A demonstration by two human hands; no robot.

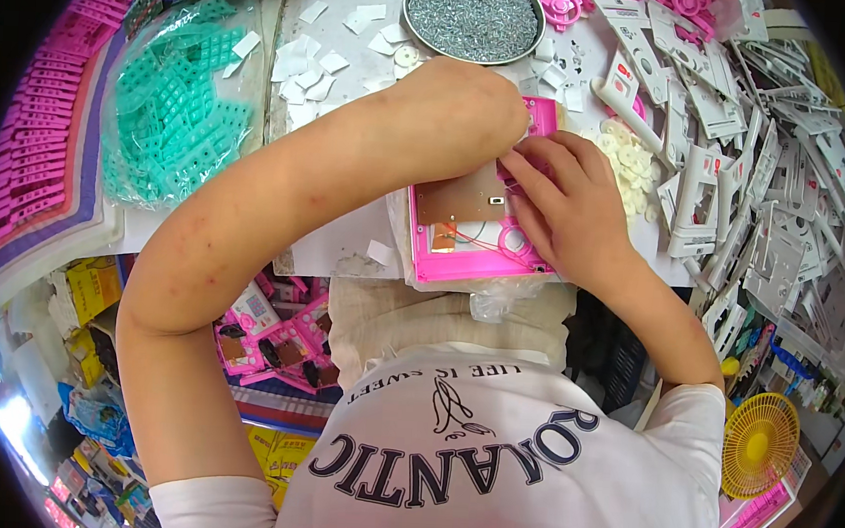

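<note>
A pink plastic housing (475,267) lies at the table's near edge on some clear plastic wrap. Inside it sits a brown circuit board (457,200) with thin red wires running below it. My left hand (485,108) is bent over the housing's far part, and its fingers are mostly hidden behind the back of the hand. From the right, my right hand (581,201) grips the housing's right side, its fingers curled over the rim towards the board. The two hands nearly meet at the fingertips. Whatever lies under them there is hidden.
A round metal tin of small screws (473,17) stands at the back among white paper squares (304,63). On the left lies a bag of teal plastic parts (175,113). Cream round pieces (627,165) and piled white panels (718,185) are on the right. A yellow basket (760,444) stands lower right.
</note>
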